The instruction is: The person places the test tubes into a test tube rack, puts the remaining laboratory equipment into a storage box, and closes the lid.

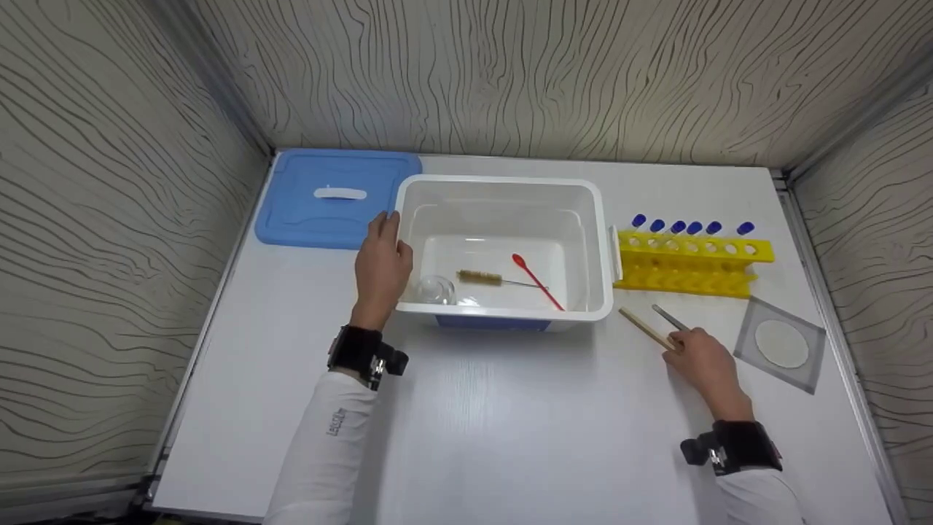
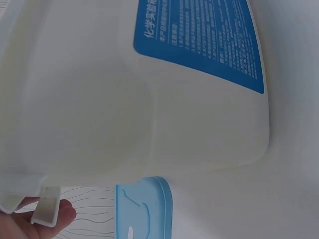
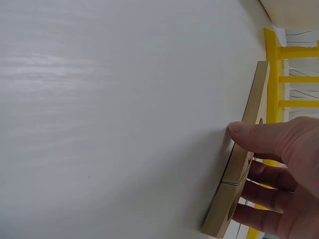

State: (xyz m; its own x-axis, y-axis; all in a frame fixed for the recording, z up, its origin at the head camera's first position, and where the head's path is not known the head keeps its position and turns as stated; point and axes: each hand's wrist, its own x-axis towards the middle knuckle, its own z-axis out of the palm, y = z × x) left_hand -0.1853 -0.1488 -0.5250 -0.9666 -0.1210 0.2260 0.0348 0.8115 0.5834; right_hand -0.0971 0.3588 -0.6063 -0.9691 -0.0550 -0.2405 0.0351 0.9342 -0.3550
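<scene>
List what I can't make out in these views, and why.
Wooden clip and metal tool, near ends: head view, hidden by the right hand.
Tubes, any contents: head view, too small.
Blue label, fine print: left wrist view, blurred, partly cut off by top edge.
Left hand: left wrist view, mostly cut off at bottom left.
Yellow rack: right wrist view, cut off by right edge.

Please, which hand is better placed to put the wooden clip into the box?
Probably the right hand: it pinches the clip, right of the box. The left hand is at the box's left side and would likely have to reach across.
</scene>
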